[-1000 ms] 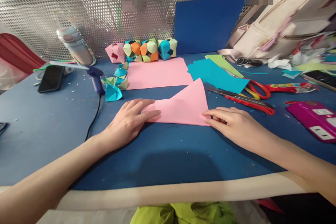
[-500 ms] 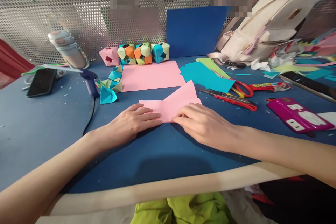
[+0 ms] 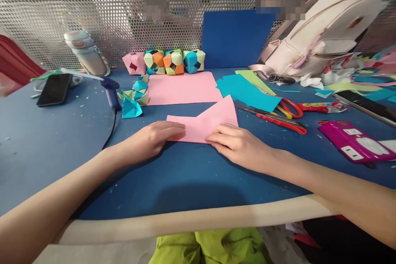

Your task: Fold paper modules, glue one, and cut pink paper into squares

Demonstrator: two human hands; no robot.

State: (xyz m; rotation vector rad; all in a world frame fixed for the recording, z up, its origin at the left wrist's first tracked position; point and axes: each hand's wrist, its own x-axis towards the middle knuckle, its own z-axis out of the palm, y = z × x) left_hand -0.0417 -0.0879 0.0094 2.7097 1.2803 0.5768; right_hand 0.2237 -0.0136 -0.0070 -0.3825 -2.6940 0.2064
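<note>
A folded sheet of pink paper lies on the blue table in front of me, its upper right part standing out as a slanted flap. At its left end, my left hand is closed over the paper, fingers together and thumb hidden. My right hand pinches the paper's lower edge right of the middle, fingertips pressed on the fold. Just behind lies a larger flat pink sheet. Folded blue and green paper pieces sit to its left.
Several paper polyhedra line the back. A glue gun and phone are at left, near a bottle. On the right are blue paper, scissors, a red cutter, a purple case and a backpack.
My left hand has slid left along the paper, its spread fingers now drawn together at the left end. My right hand stays on the lower edge. The view has shifted slightly.
</note>
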